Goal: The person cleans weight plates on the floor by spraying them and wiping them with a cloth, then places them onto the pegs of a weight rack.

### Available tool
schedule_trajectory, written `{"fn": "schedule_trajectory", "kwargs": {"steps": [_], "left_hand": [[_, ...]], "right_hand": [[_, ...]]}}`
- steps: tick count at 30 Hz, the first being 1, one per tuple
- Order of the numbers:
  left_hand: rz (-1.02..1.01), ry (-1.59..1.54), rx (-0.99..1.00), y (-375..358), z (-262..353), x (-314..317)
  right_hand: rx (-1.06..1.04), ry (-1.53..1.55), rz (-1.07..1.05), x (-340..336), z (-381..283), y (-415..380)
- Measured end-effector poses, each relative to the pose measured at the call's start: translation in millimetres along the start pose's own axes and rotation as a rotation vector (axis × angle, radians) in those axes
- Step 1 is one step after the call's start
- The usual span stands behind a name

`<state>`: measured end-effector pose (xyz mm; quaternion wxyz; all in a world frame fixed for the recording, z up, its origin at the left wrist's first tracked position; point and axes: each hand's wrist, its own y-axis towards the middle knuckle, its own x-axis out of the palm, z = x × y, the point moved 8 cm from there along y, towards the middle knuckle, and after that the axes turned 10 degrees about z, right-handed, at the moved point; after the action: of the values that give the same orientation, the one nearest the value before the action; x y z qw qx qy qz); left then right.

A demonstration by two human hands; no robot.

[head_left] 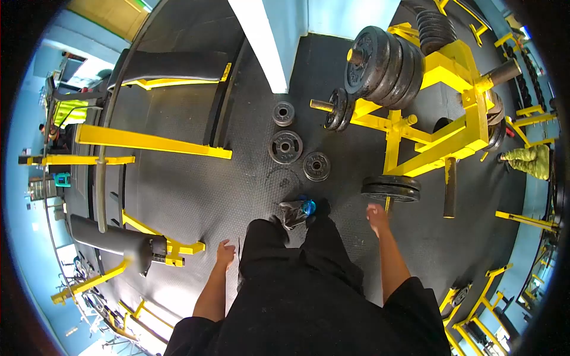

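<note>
My left hand (225, 254) hangs beside my left thigh, fingers loosely bent and apart, with nothing in it. Forward on the right, my right hand (377, 218) is held out with relaxed, slightly curled fingers and no object in them. Just beyond it, black weight plates (390, 191) sit on a low peg of the yellow plate rack (457, 133); the fingertips come close below their edge in this view. Between my feet lie a dark bag (292, 213) and a blue bottle (309, 207). Ahead on the floor are a small plate (284, 113), a larger plate (285, 147) and another plate (316, 166).
Large plates (386, 68) load the rack's upper peg, and a bare peg (450, 193) juts out nearer me. At left stand a bench (113, 237) and a yellow-framed barbell station (154, 141) with a bar (101, 190). A white pillar (261, 44) rises ahead.
</note>
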<state>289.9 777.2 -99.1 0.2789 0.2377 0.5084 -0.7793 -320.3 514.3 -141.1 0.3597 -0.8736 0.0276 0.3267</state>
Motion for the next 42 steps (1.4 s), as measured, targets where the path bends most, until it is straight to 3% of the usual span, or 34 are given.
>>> {"fn": "schedule_trajectory", "kwargs": {"steps": [3, 6, 9, 12, 14, 17, 19, 24, 25, 27, 29, 31, 33, 37, 39, 40, 42], "left_hand": [[-0.036, 0.101, 0.022, 35.7, -6.7, -15.6], [-0.12, 0.103, 0.031, 67.4, 19.0, -21.3], [-0.226, 0.121, 0.092, 107.3, 73.6, -16.4], [-0.333, 0.016, 0.131, 165.1, 112.6, -14.0], [-0.351, 0.021, 0.339, 209.9, 144.6, -6.1], [-0.349, 0.054, 0.367, 208.9, 211.1, -14.8], [-0.355, 0.04, 0.401, 218.6, 225.9, -8.3], [-0.38, 0.01, 0.302, 222.8, 215.5, 9.7], [-0.377, -0.006, 0.306, 220.1, 214.9, 12.9], [-0.416, -0.053, 0.233, 215.0, 203.6, 24.6], [-0.433, -0.057, 0.242, 215.9, 197.6, 38.6], [-0.456, -0.05, 0.255, 226.6, 182.8, 61.0], [-0.464, -0.047, 0.409, 243.2, 174.0, 93.4], [-0.571, -0.053, 0.366, 223.8, 200.6, 148.6], [-0.607, -0.076, 0.608, 235.1, 209.1, 196.3], [-0.609, -0.076, 0.623, 228.7, 220.3, 206.6], [-0.676, 0.02, 0.663, 192.9, 245.6, 223.7]], "right_hand": [[-0.12, 0.151, 0.042, -1.3, -98.5, -26.9], [-0.171, 0.072, 0.1, 13.0, -124.9, -55.0], [-0.055, 0.252, 0.106, 51.1, -97.7, -82.6], [0.065, 0.244, 0.159, 100.7, -55.1, -115.7], [0.147, 0.279, 0.186, 131.1, -38.5, -140.4], [0.281, 0.276, 0.229, 183.9, 2.0, -174.1], [0.413, 0.139, 0.147, 195.6, -11.7, -205.9], [0.281, -0.105, 0.17, 230.1, -1.0, -230.9], [0.335, -0.108, 0.09, 233.3, -2.8, -234.1], [0.38, -0.127, 0.008, 237.5, -3.6, -226.6], [0.258, -0.202, -0.025, 243.1, -3.9, -214.4], [0.332, -0.175, -0.069, 240.6, -11.6, -196.0], [0.149, -0.136, 0.039, 242.3, -13.9, -167.2], [0.174, -0.063, 0.11, 252.0, -8.7, -111.8], [0.181, 0.066, 0.039, 267.2, -0.3, -83.2], [0.176, 0.075, 0.05, 273.9, 7.1, -69.4], [0.058, -0.212, 0.077, 285.5, 18.0, -43.5]]}}
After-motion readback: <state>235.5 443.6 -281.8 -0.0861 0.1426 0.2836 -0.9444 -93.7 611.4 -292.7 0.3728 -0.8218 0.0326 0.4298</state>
